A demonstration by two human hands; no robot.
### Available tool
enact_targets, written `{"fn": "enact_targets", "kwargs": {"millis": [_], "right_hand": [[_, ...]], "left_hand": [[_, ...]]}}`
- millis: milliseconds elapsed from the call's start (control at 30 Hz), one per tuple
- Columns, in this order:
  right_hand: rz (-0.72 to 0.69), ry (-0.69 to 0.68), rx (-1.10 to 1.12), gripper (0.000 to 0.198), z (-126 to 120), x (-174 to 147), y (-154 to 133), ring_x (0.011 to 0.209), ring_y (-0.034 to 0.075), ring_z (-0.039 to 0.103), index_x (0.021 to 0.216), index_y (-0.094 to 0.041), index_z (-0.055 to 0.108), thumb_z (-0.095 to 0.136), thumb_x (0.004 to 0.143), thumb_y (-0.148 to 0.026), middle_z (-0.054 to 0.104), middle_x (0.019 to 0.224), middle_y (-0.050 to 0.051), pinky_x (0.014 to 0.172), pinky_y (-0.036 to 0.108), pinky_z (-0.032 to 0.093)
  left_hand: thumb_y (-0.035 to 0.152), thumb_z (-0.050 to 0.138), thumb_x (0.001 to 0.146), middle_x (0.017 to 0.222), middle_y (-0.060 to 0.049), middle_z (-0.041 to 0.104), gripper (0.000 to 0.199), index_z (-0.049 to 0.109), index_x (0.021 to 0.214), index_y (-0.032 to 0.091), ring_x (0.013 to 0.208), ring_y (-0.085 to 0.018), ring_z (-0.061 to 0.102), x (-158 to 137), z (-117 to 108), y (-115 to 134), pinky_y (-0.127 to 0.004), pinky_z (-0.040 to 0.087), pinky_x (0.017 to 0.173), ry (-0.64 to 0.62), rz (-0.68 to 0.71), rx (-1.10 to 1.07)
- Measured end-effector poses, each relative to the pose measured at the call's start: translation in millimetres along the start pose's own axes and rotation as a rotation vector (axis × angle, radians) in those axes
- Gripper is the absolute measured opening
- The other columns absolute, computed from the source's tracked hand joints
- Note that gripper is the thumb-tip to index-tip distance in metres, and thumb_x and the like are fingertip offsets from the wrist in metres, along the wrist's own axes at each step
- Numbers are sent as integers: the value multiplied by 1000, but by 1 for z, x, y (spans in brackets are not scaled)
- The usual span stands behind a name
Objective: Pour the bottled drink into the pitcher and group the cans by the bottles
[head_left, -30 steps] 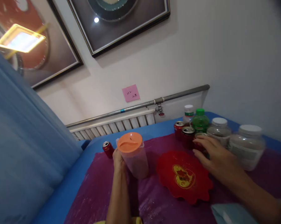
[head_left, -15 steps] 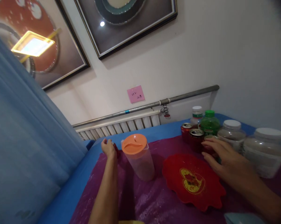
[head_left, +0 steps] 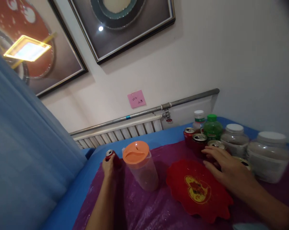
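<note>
My left hand [head_left: 108, 165] is closed around a red drink can [head_left: 116, 161] at the left of the purple sheet; the can stands upright, its top showing above my fingers. Just right of it is a clear pitcher [head_left: 144, 177] with an orange lid [head_left: 136, 152]. My right hand [head_left: 227, 166] is at the right, fingers stretched and thumb apart, beside a can [head_left: 216, 144] whose body is partly hidden by the fingers. Whether they touch it I cannot tell. Below and left of this hand lies a red scalloped plate [head_left: 178, 179] with a yellow design.
Behind my right hand stand two more cans [head_left: 199, 139], a green bottle [head_left: 212, 127], a white-capped bottle [head_left: 199, 119] and two clear jars [head_left: 266, 156]. Another can [head_left: 242, 162] is partly behind the hand. A blue curtain [head_left: 27, 143] hangs left; a radiator [head_left: 125, 131] runs along the wall.
My left hand has shifted lower on the can, so the can's top now shows. My right hand stays by the cans with little movement. The view has shifted slightly.
</note>
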State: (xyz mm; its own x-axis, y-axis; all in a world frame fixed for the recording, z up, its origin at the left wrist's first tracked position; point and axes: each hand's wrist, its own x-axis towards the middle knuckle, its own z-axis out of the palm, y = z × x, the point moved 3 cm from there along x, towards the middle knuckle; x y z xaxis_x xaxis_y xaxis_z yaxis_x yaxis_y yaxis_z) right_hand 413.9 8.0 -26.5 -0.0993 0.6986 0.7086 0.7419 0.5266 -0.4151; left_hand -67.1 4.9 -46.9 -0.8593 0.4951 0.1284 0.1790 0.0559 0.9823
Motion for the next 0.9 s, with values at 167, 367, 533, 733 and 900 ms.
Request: {"fn": "enact_targets", "kwargs": {"millis": [167,367,533,733,900], "right_hand": [[84,-19,195,32,-6,2,-10,101,31,66,102,-18,64,49,81,-37,66,115,17,77,44,58],[216,-392,670,42,-11,-5,-58,100,28,67,110,-21,64,66,75,-44,68,114,12,87,41,55],[217,-834,1165,89,4,-26,-94,131,33,48,135,-23,53,87,56,-43,54,141,12,109,46,37],[269,-963,1548,102,4,-29,-100,132,31,46,138,-23,48,91,46,-29,58,135,9,111,45,31],[322,-909,1542,79,-8,-21,-96,113,30,60,125,-18,61,84,49,-22,66,120,7,101,42,42]], "left_hand": [[40,67,81,105,-6,64,35,62,105,15,96,-20,60,-21,-58,39,-39,51,85,40,72,-115],[54,80,49,99,-10,72,69,70,104,13,93,-31,64,-118,-84,69,-39,52,81,-439,91,-305],[42,82,62,125,-10,67,64,66,121,22,117,-33,59,-230,-43,76,-42,47,98,-970,108,-357],[40,73,77,139,-5,57,57,58,131,30,131,-27,47,-280,-13,97,-40,36,111,-1071,287,-282],[44,69,80,131,-6,61,51,60,127,28,115,-24,58,-247,-37,116,-36,46,98,-528,496,-153]]}}
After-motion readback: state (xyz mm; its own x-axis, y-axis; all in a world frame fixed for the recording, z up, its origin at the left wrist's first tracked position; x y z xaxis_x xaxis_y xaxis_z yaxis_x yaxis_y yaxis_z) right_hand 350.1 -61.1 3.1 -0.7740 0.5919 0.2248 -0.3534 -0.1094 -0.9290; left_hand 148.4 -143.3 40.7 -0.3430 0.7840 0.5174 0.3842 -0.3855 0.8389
